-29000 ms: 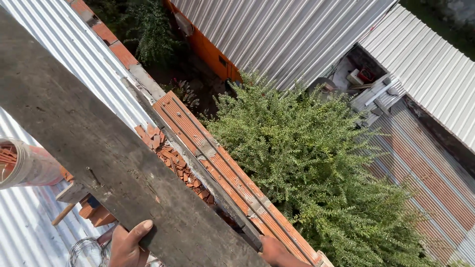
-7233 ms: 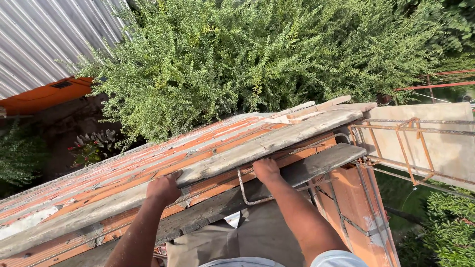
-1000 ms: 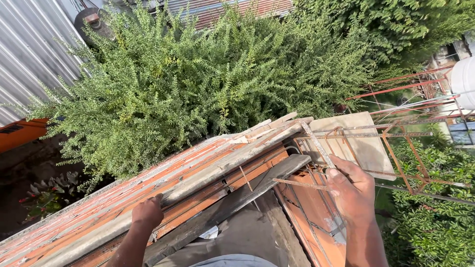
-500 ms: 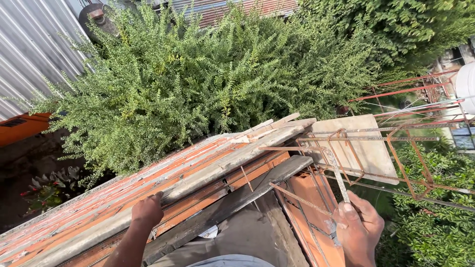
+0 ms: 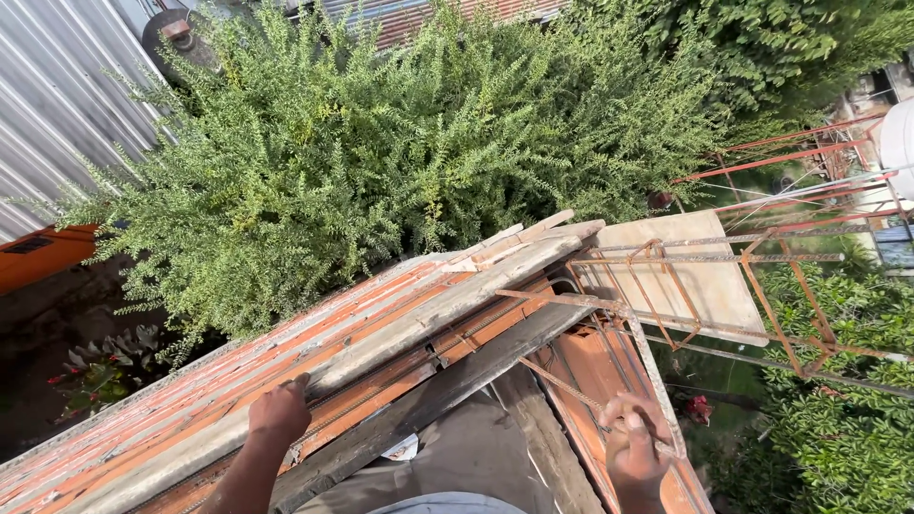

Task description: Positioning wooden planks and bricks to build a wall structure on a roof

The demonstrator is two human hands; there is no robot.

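At far left a corrugated metal roof [image 5: 57,105] slopes away, and beside it a big green bush [image 5: 381,162] fills the middle distance; near the bottom left the left hand [image 5: 279,412] rests palm down on a long grey plank [image 5: 400,333] laid along the top of a red brick wall [image 5: 171,419], its fingers curled together over the plank's far edge; a darker board [image 5: 447,390] runs alongside on the near side; to the right the right hand [image 5: 633,447] is closed in a fist around a thin rusty steel rod [image 5: 571,385], part of a rebar cage [image 5: 724,286] that juts out to the right over the drop; a firm wrap low on the rod, with the left hand bracing on the plank, looks the steadiest way to handle it, since the cage overhangs open air.
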